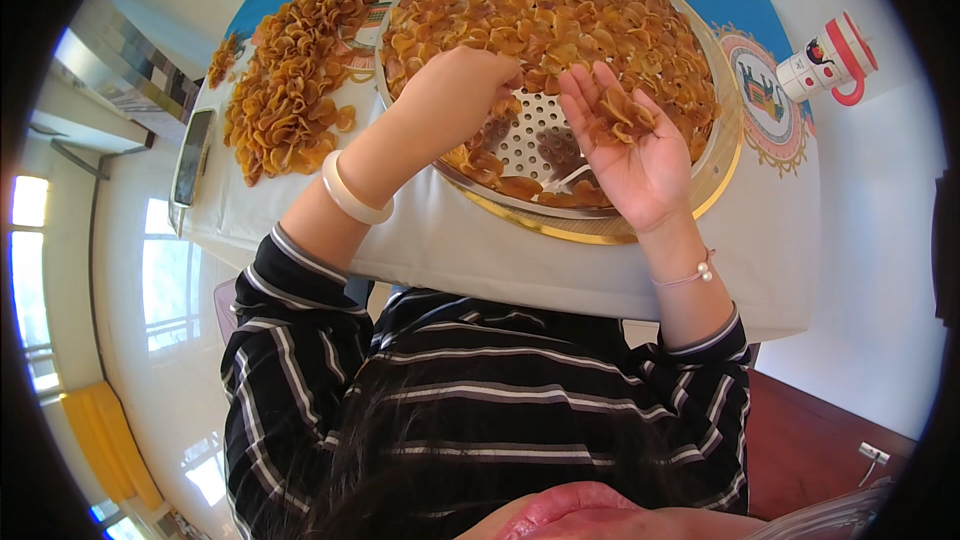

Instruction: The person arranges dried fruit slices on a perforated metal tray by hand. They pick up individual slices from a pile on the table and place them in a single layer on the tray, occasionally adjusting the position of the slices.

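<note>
A round perforated metal tray [534, 120] lies before me, mostly covered with amber-brown dried slices [555, 15]. Bare holed metal shows in its near middle, between my hands. My right hand [641, 176] is palm up over the tray's near right part, fingers spread, with a few dried slices [622, 120] resting in it. My left hand [465, 82] reaches over the tray with its fingers bent down close to the slices at the edge of the bare patch. Its fingertips are partly hidden, so whether they pinch a slice is unclear.
A long heap of dried slices [292, 75] lies left of the tray on the tablecloth [510, 270]. A phone [193, 157] is at the table's left edge. A lidded mug [825, 60] with a red handle stands at the right. Under the tray is a gold-rimmed round base [570, 231].
</note>
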`<state>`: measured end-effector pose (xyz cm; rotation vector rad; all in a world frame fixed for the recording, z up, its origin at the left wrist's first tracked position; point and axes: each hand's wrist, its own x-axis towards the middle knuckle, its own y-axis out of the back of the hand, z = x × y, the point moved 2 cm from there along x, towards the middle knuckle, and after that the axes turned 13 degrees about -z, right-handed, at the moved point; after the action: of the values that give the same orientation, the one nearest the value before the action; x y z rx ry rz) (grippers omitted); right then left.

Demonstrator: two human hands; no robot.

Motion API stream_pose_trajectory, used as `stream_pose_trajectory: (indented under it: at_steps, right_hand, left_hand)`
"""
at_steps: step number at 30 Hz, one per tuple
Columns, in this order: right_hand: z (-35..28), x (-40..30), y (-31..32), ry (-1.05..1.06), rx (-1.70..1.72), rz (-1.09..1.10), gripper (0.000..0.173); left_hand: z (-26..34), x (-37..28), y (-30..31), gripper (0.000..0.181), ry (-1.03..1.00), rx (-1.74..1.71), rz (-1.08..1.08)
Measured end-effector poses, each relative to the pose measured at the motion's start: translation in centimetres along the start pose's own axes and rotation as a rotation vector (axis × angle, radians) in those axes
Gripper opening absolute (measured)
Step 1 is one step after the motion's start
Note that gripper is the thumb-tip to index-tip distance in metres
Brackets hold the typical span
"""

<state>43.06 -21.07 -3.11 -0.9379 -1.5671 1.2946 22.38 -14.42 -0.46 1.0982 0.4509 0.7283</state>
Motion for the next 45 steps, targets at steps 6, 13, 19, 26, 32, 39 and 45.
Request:
stream_pose_trajectory:
  at_steps: [6,13,19,26,32,39,45]
  right_hand:
    - [0.3,0.0,-0.2,-0.011,-0.01,0.005,0.045]
    - [0.5,-0.1,0.0,-0.019,-0.04,0.016,0.045]
    - [0.6,0.0,0.0,-0.022,-0.054,0.018,0.046]
    - [0.7,-0.1,0.0,-0.029,-0.053,0.019,0.045]
    - [0.8,-0.1,0.0,-0.037,-0.06,0.02,0.045]
    - [1.0,-0.1,0.0,-0.037,-0.064,0.034,0.045]
    - [1.0,-0.1,0.1,-0.043,-0.055,0.031,0.045]
  left_hand:
    - [-0.3,-0.2,0.2,0.027,-0.108,0.071,0.179]
    - [0.7,-1.0,-0.4,0.053,-0.071,0.057,0.112]
    - [0.2,-0.9,-0.7,0.054,-0.07,0.054,0.162]
    - [-0.2,-1.1,-0.9,0.053,-0.073,0.022,0.17]
    - [-0.5,-1.2,-0.8,0.052,-0.085,-0.01,0.174]
    - [-0.7,-1.3,-0.7,0.052,-0.068,-0.016,0.175]
    - [-0.6,-1.4,-0.6,0.052,-0.067,-0.027,0.161]
